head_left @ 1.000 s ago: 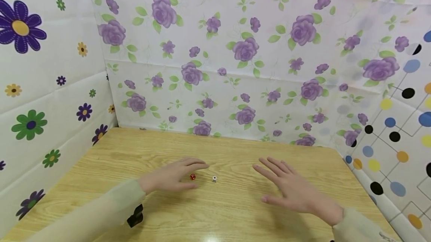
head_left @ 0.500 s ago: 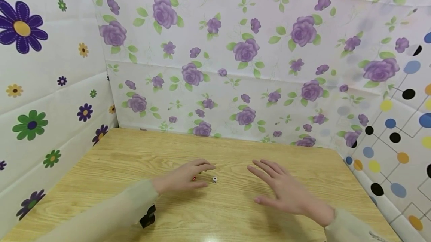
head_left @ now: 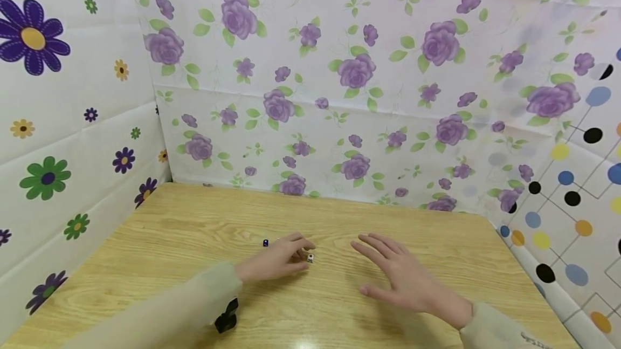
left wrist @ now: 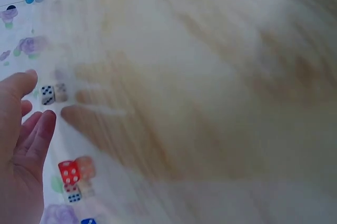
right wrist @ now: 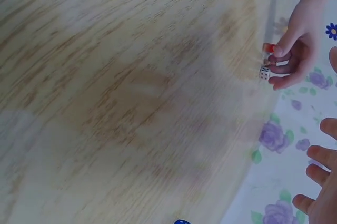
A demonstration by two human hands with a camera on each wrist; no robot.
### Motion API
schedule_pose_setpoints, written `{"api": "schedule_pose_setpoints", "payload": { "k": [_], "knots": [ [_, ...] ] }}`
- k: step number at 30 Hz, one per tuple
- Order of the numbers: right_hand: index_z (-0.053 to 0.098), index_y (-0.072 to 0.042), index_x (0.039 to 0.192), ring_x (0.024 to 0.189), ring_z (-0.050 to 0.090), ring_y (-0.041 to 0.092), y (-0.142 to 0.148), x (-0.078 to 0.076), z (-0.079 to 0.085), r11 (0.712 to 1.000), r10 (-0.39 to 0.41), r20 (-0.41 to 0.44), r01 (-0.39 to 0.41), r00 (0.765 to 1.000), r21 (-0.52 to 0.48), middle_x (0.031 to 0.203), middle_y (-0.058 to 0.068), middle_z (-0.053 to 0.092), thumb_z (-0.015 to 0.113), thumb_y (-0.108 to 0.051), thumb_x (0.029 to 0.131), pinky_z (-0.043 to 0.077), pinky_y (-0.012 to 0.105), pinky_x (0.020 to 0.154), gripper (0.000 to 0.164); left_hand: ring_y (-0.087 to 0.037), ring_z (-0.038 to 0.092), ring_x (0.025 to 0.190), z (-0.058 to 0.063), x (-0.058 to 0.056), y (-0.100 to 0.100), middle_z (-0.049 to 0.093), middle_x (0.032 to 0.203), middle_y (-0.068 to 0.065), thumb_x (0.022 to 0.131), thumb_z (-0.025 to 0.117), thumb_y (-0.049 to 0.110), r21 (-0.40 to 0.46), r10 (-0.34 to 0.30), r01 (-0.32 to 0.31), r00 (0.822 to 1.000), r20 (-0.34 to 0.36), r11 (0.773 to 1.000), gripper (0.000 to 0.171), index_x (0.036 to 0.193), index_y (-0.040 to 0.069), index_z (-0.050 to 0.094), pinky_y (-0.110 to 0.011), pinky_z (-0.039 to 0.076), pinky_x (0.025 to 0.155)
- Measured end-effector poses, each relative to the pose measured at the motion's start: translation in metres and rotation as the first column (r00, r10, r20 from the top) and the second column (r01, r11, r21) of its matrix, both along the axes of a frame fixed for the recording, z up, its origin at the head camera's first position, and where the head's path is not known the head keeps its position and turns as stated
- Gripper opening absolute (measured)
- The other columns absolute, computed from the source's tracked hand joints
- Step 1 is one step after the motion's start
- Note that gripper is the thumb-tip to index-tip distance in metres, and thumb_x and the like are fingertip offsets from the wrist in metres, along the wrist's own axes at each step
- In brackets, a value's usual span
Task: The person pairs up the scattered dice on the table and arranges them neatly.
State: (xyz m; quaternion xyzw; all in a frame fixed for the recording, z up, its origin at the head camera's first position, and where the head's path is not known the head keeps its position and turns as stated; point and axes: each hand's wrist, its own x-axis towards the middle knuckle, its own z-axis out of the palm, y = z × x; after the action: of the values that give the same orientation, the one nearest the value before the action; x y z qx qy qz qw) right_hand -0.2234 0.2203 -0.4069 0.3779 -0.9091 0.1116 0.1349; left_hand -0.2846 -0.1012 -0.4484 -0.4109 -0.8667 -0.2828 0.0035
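My left hand is low over the table, thumb and fingers apart on either side of a white die. In the left wrist view that white die sits just beyond the gap between thumb and fingertips. A red die and a second white die lie beside the hand; the head view hides both under it. Behind the left hand is a blue die. My right hand hovers above the table with fingers spread, holding nothing.
The wooden table is bounded by a rose-patterned cloth at the back and printed cloths on both sides. Another blue die shows at the bottom edge of the right wrist view. A black strap piece is at the left sleeve.
The left hand has moved right to the white die, covering the red die and uncovering a blue one behind it. The right hand has drifted slightly left.
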Motion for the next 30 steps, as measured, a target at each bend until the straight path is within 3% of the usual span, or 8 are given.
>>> {"api": "schedule_pose_setpoints", "payload": {
  "k": [7,15,21,30],
  "knots": [
    [0.029,-0.032,0.155,0.144,0.039,0.032,-0.002,0.001,-0.002,1.0,-0.02,0.014,0.02,1.0,0.004,0.158,0.0,0.038,0.059,-0.058,0.092,0.039,0.062,0.105,0.074,-0.017,0.063,0.091,-0.006,0.0,0.01,0.062,0.107,-0.007,0.094,0.067,0.014,-0.001,0.095,-0.095,0.995,-0.01,0.996,0.029,0.12,0.002,0.064,-0.024,0.053,0.079],
    [0.029,-0.033,0.155,0.144,0.04,0.031,-0.002,0.001,-0.006,1.0,-0.028,0.03,0.028,0.999,-0.011,0.157,0.0,0.04,0.062,-0.055,0.091,0.038,0.062,0.107,0.075,-0.013,0.061,0.088,-0.011,0.0,0.014,0.062,0.102,-0.004,0.093,0.068,0.014,0.0,0.143,-0.143,0.989,-0.046,0.99,0.016,0.108,0.008,0.066,-0.021,0.051,0.076],
    [0.03,-0.033,0.155,0.143,0.04,0.031,-0.003,0.001,-0.006,1.0,-0.024,0.022,0.024,0.999,-0.012,0.156,0.0,0.04,0.061,-0.055,0.092,0.039,0.062,0.105,0.074,-0.011,0.059,0.085,-0.011,0.001,0.015,0.06,0.1,-0.003,0.093,0.068,0.013,0.0,0.152,-0.153,0.986,-0.065,0.988,0.011,0.104,0.01,0.066,-0.021,0.051,0.075],
    [0.032,-0.034,0.154,0.141,0.042,0.03,-0.006,0.002,-0.008,1.0,-0.011,0.023,0.012,1.0,-0.019,0.156,-0.001,0.041,0.066,-0.05,0.091,0.043,0.06,0.103,0.074,-0.007,0.057,0.083,-0.013,0.003,0.014,0.058,0.095,0.0,0.093,0.069,0.014,0.012,0.113,-0.112,0.994,-0.012,0.994,0.005,0.097,0.013,0.067,-0.018,0.049,0.073]
  ]
}}
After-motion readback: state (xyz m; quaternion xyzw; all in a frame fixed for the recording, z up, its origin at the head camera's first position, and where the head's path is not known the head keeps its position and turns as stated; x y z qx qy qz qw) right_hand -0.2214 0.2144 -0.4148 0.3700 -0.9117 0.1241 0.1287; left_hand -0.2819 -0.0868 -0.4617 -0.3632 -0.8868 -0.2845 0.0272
